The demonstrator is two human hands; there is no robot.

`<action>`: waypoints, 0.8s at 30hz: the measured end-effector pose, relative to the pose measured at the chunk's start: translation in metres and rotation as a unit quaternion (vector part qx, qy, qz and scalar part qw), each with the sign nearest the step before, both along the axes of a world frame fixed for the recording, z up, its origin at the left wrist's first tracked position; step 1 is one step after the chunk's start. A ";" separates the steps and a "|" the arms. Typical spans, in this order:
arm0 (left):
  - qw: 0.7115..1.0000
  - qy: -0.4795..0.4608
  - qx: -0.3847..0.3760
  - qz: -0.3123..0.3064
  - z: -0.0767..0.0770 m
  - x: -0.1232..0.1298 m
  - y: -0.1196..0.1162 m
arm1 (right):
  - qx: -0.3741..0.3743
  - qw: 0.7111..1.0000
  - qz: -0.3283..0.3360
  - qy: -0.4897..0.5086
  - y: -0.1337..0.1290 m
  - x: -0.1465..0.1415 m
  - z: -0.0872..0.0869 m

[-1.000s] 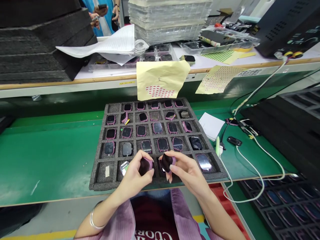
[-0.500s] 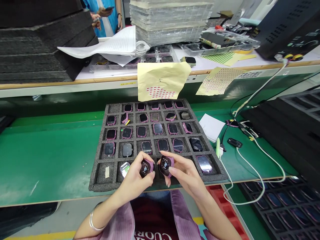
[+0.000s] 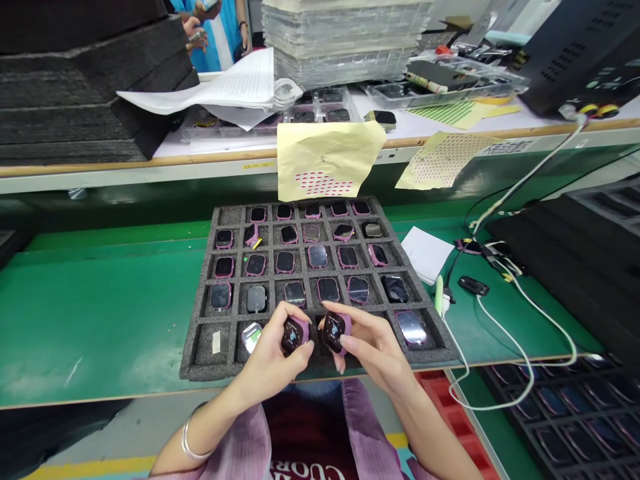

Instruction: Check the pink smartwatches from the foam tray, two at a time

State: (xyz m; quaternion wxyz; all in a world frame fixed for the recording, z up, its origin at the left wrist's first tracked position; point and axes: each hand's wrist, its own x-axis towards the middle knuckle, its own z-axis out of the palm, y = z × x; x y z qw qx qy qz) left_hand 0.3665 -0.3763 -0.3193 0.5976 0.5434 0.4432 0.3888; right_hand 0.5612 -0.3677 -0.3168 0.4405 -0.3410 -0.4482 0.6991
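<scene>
My left hand (image 3: 273, 357) grips a purple-cased smartwatch body (image 3: 293, 335), thumb and fingers at its edges, its dark screen lit with a blue graphic. In my right hand (image 3: 373, 343) is a second purple smartwatch body (image 3: 334, 331) with a similar lit screen, held by thumb and fingers. Both are close together above the front row of a grey foam tray (image 3: 187, 360). Several more watch bodies, such as one with a dark screen (image 3: 328, 289), lie in the tray's compartments. Strapless as far as I can see, the held watches are partly covered by my fingers.
White cables (image 3: 505, 320) and a small black device (image 3: 473, 286) lie right of the tray, near white paper (image 3: 427, 255). Dark foam stacks (image 3: 75, 87) stand at the left on the shelf. Yellow sticker sheets (image 3: 327, 153) hang from its edge. A person in blue (image 3: 220, 40) is behind.
Both hands keep hold of the two watches with nearly the same grip. The view has shifted slightly, and the blue graphics on the lit screens look a little different.
</scene>
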 end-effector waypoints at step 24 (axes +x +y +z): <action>0.998 0.018 0.035 0.059 -0.001 0.002 0.003 | -0.011 0.999 -0.031 -0.002 0.001 -0.001 -0.004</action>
